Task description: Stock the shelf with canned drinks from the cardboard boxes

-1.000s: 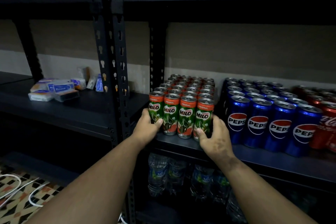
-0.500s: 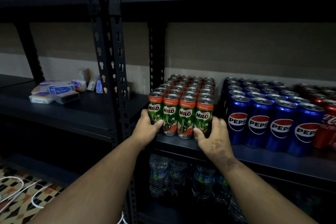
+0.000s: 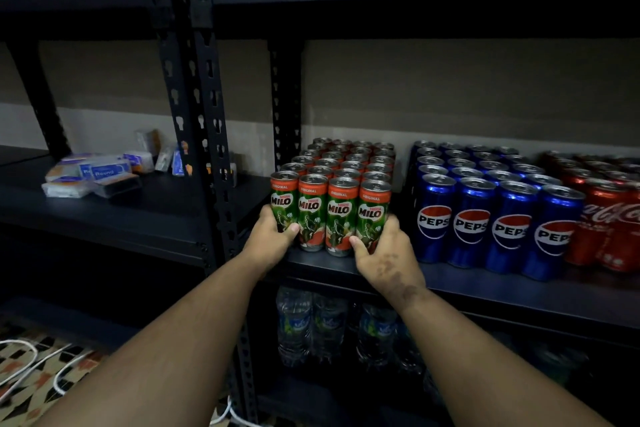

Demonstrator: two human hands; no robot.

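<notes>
Dark shelf (image 3: 450, 282), upright Milo cans (image 3: 332, 215), block running front-to-back, hands (image 3: 268, 244) gripping

1. Small packets (image 3: 91, 175), some with blue labels, lie in a loose heap toward the back left of the neighbouring shelf board (image 3: 138, 218), left of the black slotted upright (image 3: 204, 135).
2. A few more small boxes (image 3: 166, 156) stand near that board's back edge, close to the upright.
3. Clear water bottles (image 3: 329, 326) stand in a row on the lower level, dimly lit.
4. White cables (image 3: 38, 367) curl across the patterned floor (image 3: 20, 392) at the bottom left corner.
5. A plain beige wall (image 3: 450, 90) runs behind the shelving.
</notes>
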